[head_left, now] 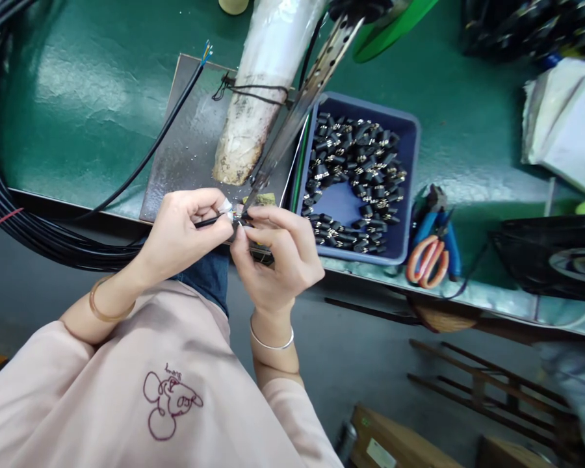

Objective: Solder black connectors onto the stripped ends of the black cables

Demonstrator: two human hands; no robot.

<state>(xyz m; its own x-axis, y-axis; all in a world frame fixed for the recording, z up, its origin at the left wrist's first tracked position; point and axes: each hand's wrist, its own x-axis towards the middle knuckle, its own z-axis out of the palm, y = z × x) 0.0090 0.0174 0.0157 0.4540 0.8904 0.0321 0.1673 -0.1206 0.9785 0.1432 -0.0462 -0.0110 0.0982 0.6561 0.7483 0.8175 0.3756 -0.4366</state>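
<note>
My left hand (185, 224) is closed on the end of a black cable (207, 222), pinched between thumb and fingers, with something white at a fingertip. Right beside it, my right hand (277, 253) pinches a small dark connector (241, 221), largely hidden by the fingers. Both sets of fingertips meet just below the tip of a soldering iron (285, 133), which points down at them. A yellowish sponge (260, 199) lies behind the fingertips. Under the iron stretches a grey metal plate (175, 156), and a white wrapped tube (253, 97) hangs over it, tied with dark cord.
Right of the plate stands a blue bin (412, 162) of black connectors. Beside it lie orange-handled pliers (428, 260) and blue-handled cutters (451, 244). Coiled black cable (68, 250) hangs over the left table edge; one stripped cable end (205, 55) rests on the plate. Papers (572, 123) lie far right.
</note>
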